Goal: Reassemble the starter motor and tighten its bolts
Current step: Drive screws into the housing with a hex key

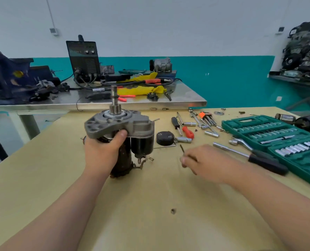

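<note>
**Student:** Why is so much laid out on the tan board-topped workbench (150,205)?

**Instructor:** For reach, presumably. The open green plastic socket-set case (299,161) sits at 3 o'clock. The steel ratchet with its black handle (250,155) lies just beside the case, close to the right arm for the tightening stage.

**Student:** And the work itself?

**Instructor:** The starter motor (132,124) has a grey cast nose housing over a black cylindrical body and solenoid. It stands upright at 10 o'clock from the bench centre, pinion shaft pointing to 12. Whether its lower end rests on the board or hangs just above it cannot be told. Held this way it is steady, with its flank presented to the working hand.

**Student:** Which hand steadies it?

**Instructor:** The left hand (103,149). Its fingers are wrapped round the black body and its thumb is pushed up under the housing flange. The forearm enters from 7 o'clock.

**Student:** And the right hand (205,162)?

**Instructor:** It is at 3 o'clock of the motor, near but apart, palm down, with thumb and forefinger closed in a pinch.

**Student:** What is that disc?

**Instructor:** A round black end cap (165,138), lying at 2 o'clock of the motor's base and not yet fitted.

**Student:** And the pinched item?

**Instructor:** A thin dark metal bolt (182,148), tip towards 11 o'clock and blurred. It is probably destined for the motor.
</note>
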{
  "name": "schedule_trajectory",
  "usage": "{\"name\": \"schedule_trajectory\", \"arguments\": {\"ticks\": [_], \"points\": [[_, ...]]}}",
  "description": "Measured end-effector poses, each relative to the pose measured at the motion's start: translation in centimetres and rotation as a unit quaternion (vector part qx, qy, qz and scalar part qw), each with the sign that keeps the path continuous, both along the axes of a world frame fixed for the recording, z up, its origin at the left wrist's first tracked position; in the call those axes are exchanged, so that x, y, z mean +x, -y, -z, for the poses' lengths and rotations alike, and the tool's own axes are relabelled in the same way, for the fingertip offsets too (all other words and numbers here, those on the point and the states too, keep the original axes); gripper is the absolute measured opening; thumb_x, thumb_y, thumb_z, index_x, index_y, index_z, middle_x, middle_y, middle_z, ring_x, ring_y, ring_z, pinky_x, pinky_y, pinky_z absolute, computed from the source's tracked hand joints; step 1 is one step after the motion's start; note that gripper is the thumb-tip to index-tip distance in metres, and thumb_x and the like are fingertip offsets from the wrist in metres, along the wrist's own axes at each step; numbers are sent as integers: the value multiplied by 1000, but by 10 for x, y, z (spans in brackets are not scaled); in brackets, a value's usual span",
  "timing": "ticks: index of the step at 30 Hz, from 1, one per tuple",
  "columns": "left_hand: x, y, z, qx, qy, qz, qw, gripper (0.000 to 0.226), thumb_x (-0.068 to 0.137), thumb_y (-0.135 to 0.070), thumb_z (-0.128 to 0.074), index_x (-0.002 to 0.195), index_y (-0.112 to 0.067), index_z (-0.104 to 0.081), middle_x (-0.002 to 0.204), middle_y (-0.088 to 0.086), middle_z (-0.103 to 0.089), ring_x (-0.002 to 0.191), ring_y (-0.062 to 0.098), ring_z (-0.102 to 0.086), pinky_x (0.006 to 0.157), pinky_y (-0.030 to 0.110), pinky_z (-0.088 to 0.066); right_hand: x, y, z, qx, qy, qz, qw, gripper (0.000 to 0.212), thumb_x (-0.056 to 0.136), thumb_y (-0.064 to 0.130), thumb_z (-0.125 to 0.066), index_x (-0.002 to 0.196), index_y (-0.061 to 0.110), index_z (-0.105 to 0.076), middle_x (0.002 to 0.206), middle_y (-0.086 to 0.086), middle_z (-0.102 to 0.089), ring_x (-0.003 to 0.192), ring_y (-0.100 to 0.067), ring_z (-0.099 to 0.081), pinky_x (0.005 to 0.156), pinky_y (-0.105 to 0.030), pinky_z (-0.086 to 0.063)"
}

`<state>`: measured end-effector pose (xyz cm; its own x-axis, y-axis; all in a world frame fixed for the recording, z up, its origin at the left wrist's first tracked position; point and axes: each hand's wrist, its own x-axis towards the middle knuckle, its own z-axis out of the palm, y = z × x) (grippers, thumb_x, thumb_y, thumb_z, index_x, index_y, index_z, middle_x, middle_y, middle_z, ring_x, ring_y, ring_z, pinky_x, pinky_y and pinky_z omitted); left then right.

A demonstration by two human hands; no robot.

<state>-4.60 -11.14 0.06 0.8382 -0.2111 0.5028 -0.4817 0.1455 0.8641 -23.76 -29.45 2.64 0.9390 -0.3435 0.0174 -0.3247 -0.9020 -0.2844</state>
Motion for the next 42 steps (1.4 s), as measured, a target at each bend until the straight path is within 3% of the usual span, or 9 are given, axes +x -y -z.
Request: {"name": "schedule_trajectory", "arguments": {"ticks": [5, 11, 16, 23, 28, 31, 34, 37, 42], "points": [[30, 4, 0, -31, -74, -15, 997, 35, 58, -54, -66, 90, -38, -60, 79, -30, -67, 76, -14, -62, 69, 19, -45, 26, 5, -2, -34, -156, -42, 986, 35, 95, 55, -45, 98, 28, -67, 86, 9, -63, 77, -5, -57, 68, -27, -48], [49, 6, 5, -48, -113, -18, 992, 24, 54, -56, -60, 77, -52, -64, 73, -26, -65, 84, 8, -60, 81, 36, -48, 87, 18, -12, -59, -34, -4, 998, 23, 100, 33, -41, 85, 30, -59, 79, 9, -61, 80, -14, -57, 91, -37, -42], [43, 1, 12, -44, -77, -61, 994, 24, 59, -58, -55, 79, -48, -60, 76, -32, -64, 77, -9, -60, 72, 30, -43, 113, -11, -11, 264, 110, -35, 958, 62, 76, 70, -46, 133, 45, -39, 108, 35, -54, 96, 12, -57, 77, -15, -47], [23, 6, 4, 12, 82, -41, 996, 27, 79, -49, -58, 100, -65, -57, 110, -38, -61, 106, -14, -56, 90, 18, -45, 127, -47, -4, 345, 220, -102, 907, 68, 68, 70, -51, 127, 56, -21, 133, 26, -45, 121, 6, -46, 99, -23, -43], [11, 6, 1, 40, 109, 0, 993, 42, 78, -49, -62, 119, -52, -57, 125, -25, -61, 118, -5, -54, 99, 15, -43, 143, -57, -6, 359, 282, -66, 887, 61, 68, 79, -39, 120, 52, -22, 131, 14, -48, 117, -1, -48, 93, -23, -40], [14, 0, 2, 39, 37, 39, 998, 92, 63, -53, -76, 138, -8, -48, 135, 0, -57, 120, -1, -54, 97, 15, -45, 149, -51, -7, 377, 298, -47, 876, 60, 70, 78, -37, 120, 45, -32, 118, 21, -55, 109, 5, -52, 84, -20, -41], [16, 0, -3, 50, 55, 59, 995, 81, 66, -16, -84, 132, 11, -46, 126, 7, -61, 104, -14, -58, 84, 2, -43, 149, -47, -6, 379, 285, -39, 879, 62, 79, 71, -42, 131, 39, -35, 122, 19, -56, 115, -2, -53, 98, -30, -43], [12, 6, -4, 65, 72, 44, 994, 61, 70, 12, -77, 126, 1, -55, 104, -12, -69, 95, -20, -58, 77, -1, -43, 143, -45, -9, 352, 284, -20, 892, 64, 91, 61, -42, 145, 29, -28, 142, 6, -42, 132, -12, -39, 111, -38, -33], [0, 14, 2, -15, 43, 10, 999, 83, 59, -20, -86, 128, -40, -46, 120, -13, -64, 107, 2, -63, 84, 22, -52, 126, -58, -36, 374, 262, -17, 889, 74, 79, 75, -42, 143, 40, -28, 145, 16, -37, 114, 9, -46, 85, -10, -37]]}}
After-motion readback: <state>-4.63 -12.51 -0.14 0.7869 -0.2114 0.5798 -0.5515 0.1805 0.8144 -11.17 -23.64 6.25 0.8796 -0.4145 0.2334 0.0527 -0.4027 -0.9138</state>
